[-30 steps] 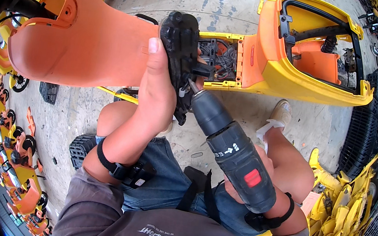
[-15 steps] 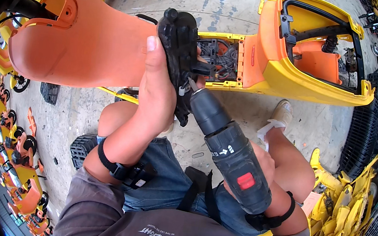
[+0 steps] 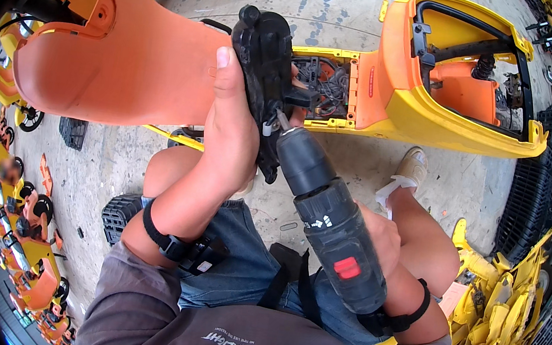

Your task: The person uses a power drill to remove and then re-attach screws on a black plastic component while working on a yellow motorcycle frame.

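Observation:
A long black plastic part point(image 3: 263, 61) is gripped in my left hand point(image 3: 231, 115), its thumb lying along the near side and fingertips showing at the far side. In my right hand point(image 3: 380, 237) is a black cordless drill point(image 3: 337, 232) with a red switch. The drill's bit meets the lower portion of the black part, beside a small pale piece. How far the bit is seated I cannot tell. Beyond the hands lies an orange and yellow scooter body point(image 3: 402, 95), with tangled wires point(image 3: 327, 89) in its open middle bay.
The scooter's broad orange front panel point(image 3: 145, 60) reaches to the left. Yellow plastic panels point(image 3: 496, 317) are piled at the lower right, near black baskets point(image 3: 529, 190). Several orange and yellow scooters point(image 3: 39, 247) line the left side. A black crate point(image 3: 121, 217) stands by my left knee.
The drill's body has swung slightly left, while its bit stays at about the same spot on the black part. The black part has shifted up a little at its top.

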{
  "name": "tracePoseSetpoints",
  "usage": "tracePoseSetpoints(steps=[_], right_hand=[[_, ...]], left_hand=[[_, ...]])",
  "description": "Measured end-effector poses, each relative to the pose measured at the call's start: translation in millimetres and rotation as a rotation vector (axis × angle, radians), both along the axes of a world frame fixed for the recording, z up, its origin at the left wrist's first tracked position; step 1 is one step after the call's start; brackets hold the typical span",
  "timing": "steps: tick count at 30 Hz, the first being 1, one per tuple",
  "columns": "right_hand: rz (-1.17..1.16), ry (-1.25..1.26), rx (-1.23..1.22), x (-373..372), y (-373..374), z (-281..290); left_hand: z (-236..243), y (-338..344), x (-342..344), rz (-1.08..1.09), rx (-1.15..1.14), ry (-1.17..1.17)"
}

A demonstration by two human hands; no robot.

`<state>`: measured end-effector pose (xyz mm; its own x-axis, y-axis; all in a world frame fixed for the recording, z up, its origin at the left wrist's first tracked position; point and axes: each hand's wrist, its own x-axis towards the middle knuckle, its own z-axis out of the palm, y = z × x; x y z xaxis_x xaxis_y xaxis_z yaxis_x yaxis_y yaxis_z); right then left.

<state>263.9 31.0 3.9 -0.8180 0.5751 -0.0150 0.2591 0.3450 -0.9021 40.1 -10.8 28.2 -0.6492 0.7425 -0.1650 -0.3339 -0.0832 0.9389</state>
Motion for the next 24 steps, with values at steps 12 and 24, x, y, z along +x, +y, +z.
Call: tracePoseSetpoints(steps=[12,24], right_hand=[[0.198,0.139,0.210,4.0,7.6,-3.4],[0.144,-0.004,0.135,7.3,11.8,8.1]], left_hand=[[1.5,2.0,-0.2,0.035,-0.013,0.006],[-3.6,4.2,-17.2,-0.028,-0.071,0.152]])
